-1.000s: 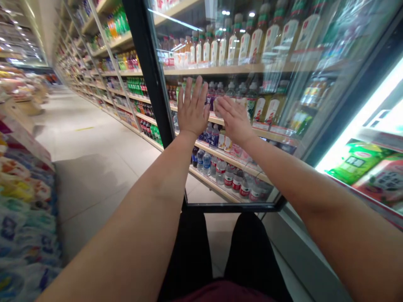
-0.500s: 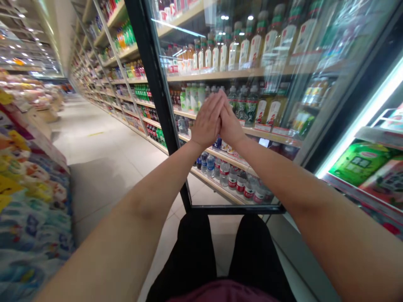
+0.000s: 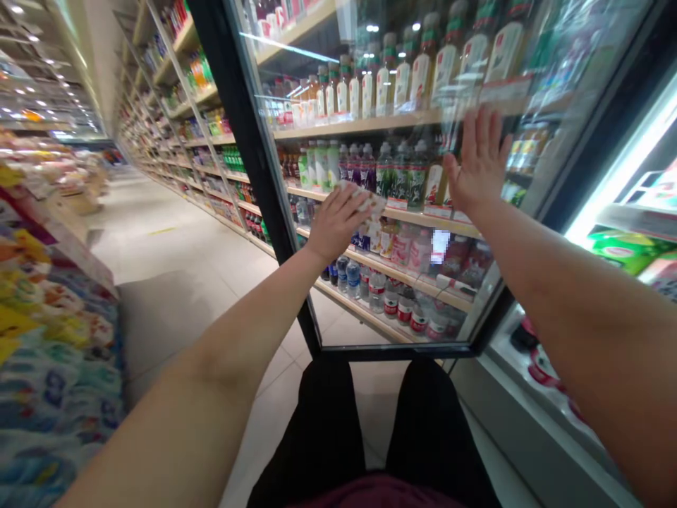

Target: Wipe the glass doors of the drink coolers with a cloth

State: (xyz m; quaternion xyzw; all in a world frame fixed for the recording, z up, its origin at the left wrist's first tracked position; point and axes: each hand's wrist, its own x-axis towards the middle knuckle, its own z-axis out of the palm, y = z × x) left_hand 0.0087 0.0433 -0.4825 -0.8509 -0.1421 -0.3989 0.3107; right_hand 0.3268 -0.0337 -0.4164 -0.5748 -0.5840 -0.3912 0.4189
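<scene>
The left hand [image 3: 337, 223] and right hand [image 3: 479, 161] have parted and now stand well apart, both open and empty, fingers spread. They are raised at a glass cooler door [image 3: 252, 176], contact unclear, with bottled drinks [image 3: 399, 173] shelved behind it.

White cloth [image 3: 367, 199] flattened against glass fridge door [image 3: 296, 77]

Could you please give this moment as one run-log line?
left hand: white cloth on glass door | right hand: open, near it

Glossy glass door [image 3: 407, 169] over matt wooden shelves [image 3: 360, 125].
</scene>
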